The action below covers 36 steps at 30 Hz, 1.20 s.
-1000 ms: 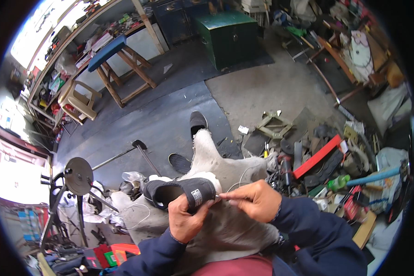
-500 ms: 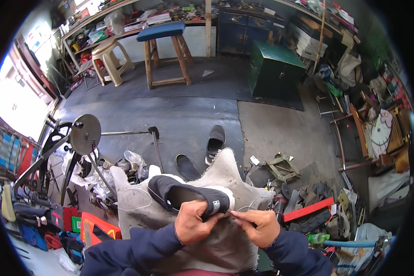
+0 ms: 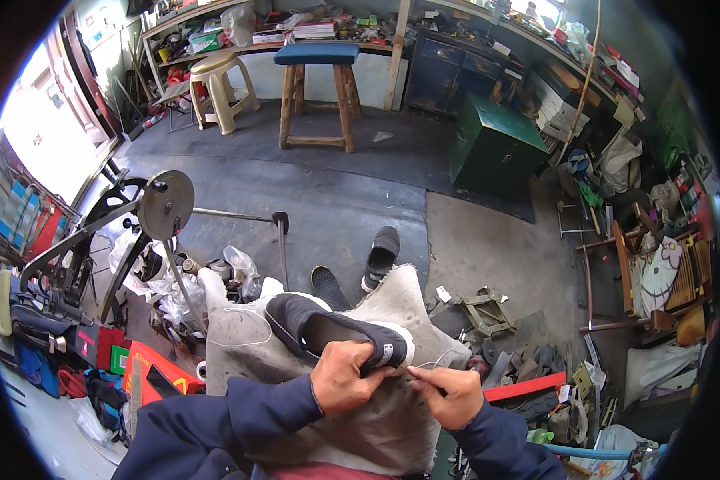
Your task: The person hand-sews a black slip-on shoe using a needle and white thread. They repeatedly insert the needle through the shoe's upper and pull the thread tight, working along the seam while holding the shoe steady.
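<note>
A black slip-on shoe with a white sole lies sideways across a stained grey cloth on my lap, its opening facing up. My left hand is closed round the heel end, the thumb side over the rim and the fingertips under the sole edge. Close beside the heel, my right hand pinches a pale thread at the sole edge. Whether a needle or other small tool is in that pinch is too small to tell. More thread lies in a loop on the cloth left of the shoe.
Another dark shoe and an insole lie on the floor ahead. A hand-cranked machine with a round wheel stands at left. A blue-topped stool and green box are farther off. Scraps and a red strip lie at right.
The whole view has shifted, so the room sits a little farther right. Both hands keep nearly the same places at the shoe's heel, with the right fingers slightly farther from the sole.
</note>
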Tool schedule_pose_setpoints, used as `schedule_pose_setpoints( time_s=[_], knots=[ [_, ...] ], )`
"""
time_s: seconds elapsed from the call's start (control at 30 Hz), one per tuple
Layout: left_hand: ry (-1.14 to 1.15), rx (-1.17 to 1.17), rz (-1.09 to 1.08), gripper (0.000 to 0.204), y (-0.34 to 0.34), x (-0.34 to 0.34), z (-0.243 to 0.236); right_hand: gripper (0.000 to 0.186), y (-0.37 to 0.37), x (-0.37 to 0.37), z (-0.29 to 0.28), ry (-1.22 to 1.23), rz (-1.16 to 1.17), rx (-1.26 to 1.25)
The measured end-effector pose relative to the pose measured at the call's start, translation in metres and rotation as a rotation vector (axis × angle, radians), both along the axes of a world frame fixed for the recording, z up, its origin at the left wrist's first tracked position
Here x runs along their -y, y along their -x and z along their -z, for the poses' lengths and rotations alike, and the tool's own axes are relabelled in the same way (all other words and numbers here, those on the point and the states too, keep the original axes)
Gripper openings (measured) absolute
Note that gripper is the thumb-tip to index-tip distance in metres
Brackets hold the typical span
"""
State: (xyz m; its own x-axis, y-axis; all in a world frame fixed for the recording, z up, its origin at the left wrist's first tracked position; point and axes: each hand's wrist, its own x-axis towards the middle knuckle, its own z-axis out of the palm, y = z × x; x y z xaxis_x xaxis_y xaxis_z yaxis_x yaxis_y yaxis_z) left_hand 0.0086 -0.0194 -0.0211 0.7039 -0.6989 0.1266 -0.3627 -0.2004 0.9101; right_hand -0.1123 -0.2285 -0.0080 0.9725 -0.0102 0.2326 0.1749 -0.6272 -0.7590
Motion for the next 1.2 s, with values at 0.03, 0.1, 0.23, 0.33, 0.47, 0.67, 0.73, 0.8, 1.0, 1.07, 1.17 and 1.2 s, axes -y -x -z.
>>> schedule_pose_setpoints(
  time_s=[0.03,0.1,0.23,0.33,0.47,0.67,0.73,0.8,1.0,1.07,1.17,1.2],
  knots=[
    [0.004,0.0,0.001,0.015,0.0,0.0,0.001,0.027,-0.001,0.003,-0.001,-0.229,0.06,-0.215],
    [0.039,-0.004,0.017,0.016,0.001,-0.001,0.001,0.027,-0.002,0.012,-0.003,-0.617,0.193,-0.701],
    [0.102,0.014,-0.006,0.016,0.002,0.0,0.004,0.027,0.003,0.008,0.003,-0.403,0.098,-0.44],
    [0.036,0.068,-0.026,0.018,0.002,0.0,0.009,0.021,0.005,-0.002,0.003,0.094,0.027,0.004],
    [0.076,0.073,-0.034,0.03,0.003,0.001,0.016,0.021,-0.003,0.005,-0.006,-0.587,0.161,-0.52],
    [0.104,0.046,-0.042,0.025,0.004,0.002,0.021,0.017,-0.001,-0.005,0.002,-0.248,0.147,-0.296],
    [0.131,0.034,-0.036,0.024,0.003,0.001,0.02,0.017,-0.001,-0.007,0.002,-0.082,0.074,-0.135],
    [0.091,0.023,-0.035,0.024,0.002,-0.001,0.017,0.016,-0.003,-0.003,-0.003,-0.083,0.114,-0.298],
    [0.057,0.032,-0.033,0.024,0.001,-0.004,0.01,0.018,-0.008,-0.001,-0.005,-0.36,0.157,-0.395],
    [0.068,0.029,-0.038,0.025,0.002,-0.004,0.01,0.018,-0.004,-0.009,-0.002,0.044,0.047,-0.077],
    [0.07,0.026,-0.043,0.026,0.002,-0.004,0.01,0.022,-0.007,-0.01,-0.005,-0.022,0.134,-0.266],
    [0.045,0.029,-0.045,0.026,0.002,-0.005,0.011,0.02,-0.01,-0.008,-0.007,-0.353,0.177,-0.398]
  ],
)
